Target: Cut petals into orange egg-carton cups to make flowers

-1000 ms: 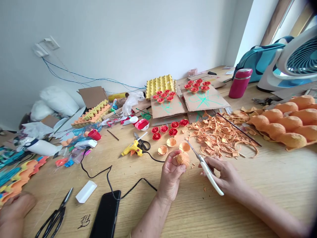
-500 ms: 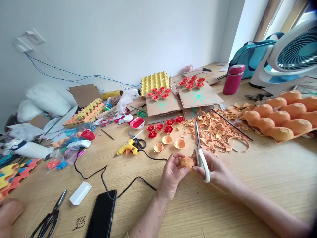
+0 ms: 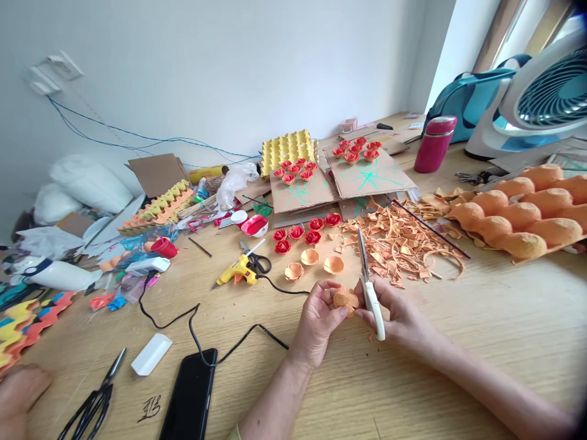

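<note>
My left hand pinches a small orange egg-carton cup just above the wooden table. Beside it, my right hand is closed round white-handled scissors whose blades point up and away, right next to the cup. Three trimmed orange cups lie just beyond my hands, with several red paper roses behind them. A heap of orange cardboard scraps spreads to the right of the roses.
An orange egg tray lies at the right, with a fan and a pink flask behind. A yellow glue gun, its black cord, a phone, black scissors and another person's hand are at the left.
My right hand swung the scissors from pointing up-left to nearly upright and drew in against the cup. The view shifted slightly.
</note>
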`<action>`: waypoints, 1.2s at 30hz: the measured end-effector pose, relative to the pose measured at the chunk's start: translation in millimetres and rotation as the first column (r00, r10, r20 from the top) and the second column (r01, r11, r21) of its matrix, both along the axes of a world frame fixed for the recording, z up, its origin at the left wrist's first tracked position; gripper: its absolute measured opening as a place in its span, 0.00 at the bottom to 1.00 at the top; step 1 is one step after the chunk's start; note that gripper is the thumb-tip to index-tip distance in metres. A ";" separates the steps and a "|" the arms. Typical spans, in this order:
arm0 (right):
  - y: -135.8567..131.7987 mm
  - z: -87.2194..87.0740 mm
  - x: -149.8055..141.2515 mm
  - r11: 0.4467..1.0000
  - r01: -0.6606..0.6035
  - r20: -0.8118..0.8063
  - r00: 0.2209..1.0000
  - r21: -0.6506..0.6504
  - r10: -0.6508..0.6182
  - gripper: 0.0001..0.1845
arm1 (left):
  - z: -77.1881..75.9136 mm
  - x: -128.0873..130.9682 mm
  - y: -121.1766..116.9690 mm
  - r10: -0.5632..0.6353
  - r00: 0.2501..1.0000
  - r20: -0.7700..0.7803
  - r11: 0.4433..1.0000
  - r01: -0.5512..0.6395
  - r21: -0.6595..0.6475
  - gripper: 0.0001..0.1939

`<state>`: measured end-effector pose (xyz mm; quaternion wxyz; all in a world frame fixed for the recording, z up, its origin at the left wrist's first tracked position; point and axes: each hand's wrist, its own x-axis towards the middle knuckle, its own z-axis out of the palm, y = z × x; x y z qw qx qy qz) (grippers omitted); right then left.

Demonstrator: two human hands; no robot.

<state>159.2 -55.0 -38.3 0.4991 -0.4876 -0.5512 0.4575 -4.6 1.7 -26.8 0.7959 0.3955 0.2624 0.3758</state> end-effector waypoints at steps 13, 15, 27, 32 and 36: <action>2.6 8.0 2.6 0.991 0.133 0.026 0.991 0.025 -0.134 0.12 | -8.4 -6.8 8.0 -0.006 0.995 0.098 0.988 0.021 -0.150 0.17; 3.7 7.7 3.8 0.987 0.157 0.031 0.987 0.037 -0.158 0.12 | -9.3 -7.5 9.4 0.009 0.994 0.106 0.983 0.011 -0.183 0.21; 5.5 -0.8 0.1 0.997 0.078 -0.098 0.992 -0.028 -0.081 0.17 | -10.1 -6.9 7.2 -0.052 0.992 0.117 0.970 0.078 -0.230 0.16; 4.3 0.2 2.3 0.999 0.047 -0.107 0.993 -0.012 -0.048 0.18 | -8.0 -6.6 7.0 -0.057 0.997 0.060 0.983 0.067 -0.172 0.15; 2.4 3.8 1.8 0.998 0.053 -0.032 0.998 0.031 -0.052 0.16 | -5.2 -5.8 7.0 -0.067 0.997 0.032 0.989 0.071 -0.127 0.19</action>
